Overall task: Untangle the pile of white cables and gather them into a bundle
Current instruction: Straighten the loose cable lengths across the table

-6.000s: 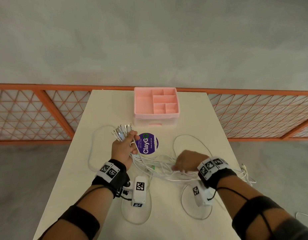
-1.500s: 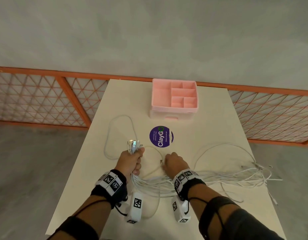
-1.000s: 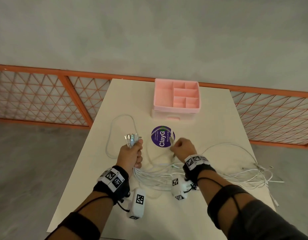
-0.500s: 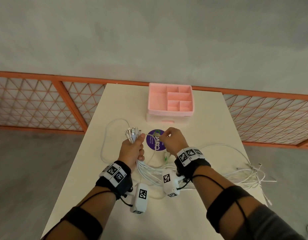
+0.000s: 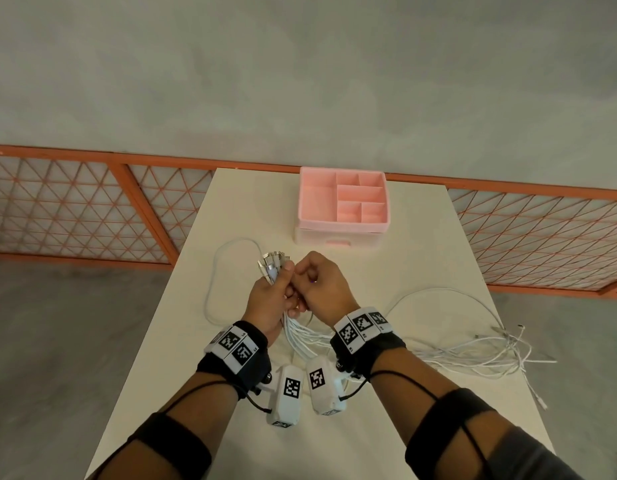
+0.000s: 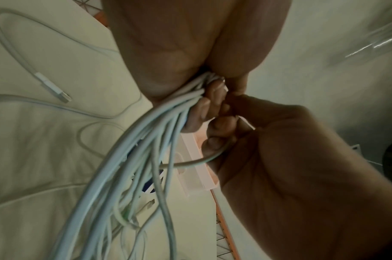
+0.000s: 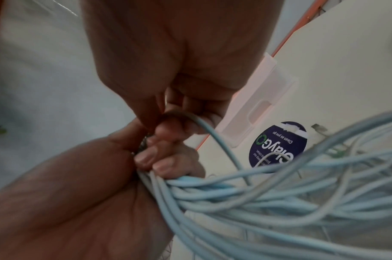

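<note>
Left hand (image 5: 270, 299) grips a fistful of thin white cables (image 5: 302, 336), plugs up | right hand (image 5: 321, 289) touching beside, pinching one cable end | loose lengths trail rightward across cream table (image 5: 231, 209).

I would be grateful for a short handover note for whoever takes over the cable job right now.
Left hand: grips the gathered cable bundle near its plugs, raised over the table.
Right hand: holds one cable beside the left hand's fingers.
Done: many plug ends collected in the left hand.
Left: loose cable tails lie tangled at the table's right; one loop lies to the left. Pink organizer is untouched.
</note>
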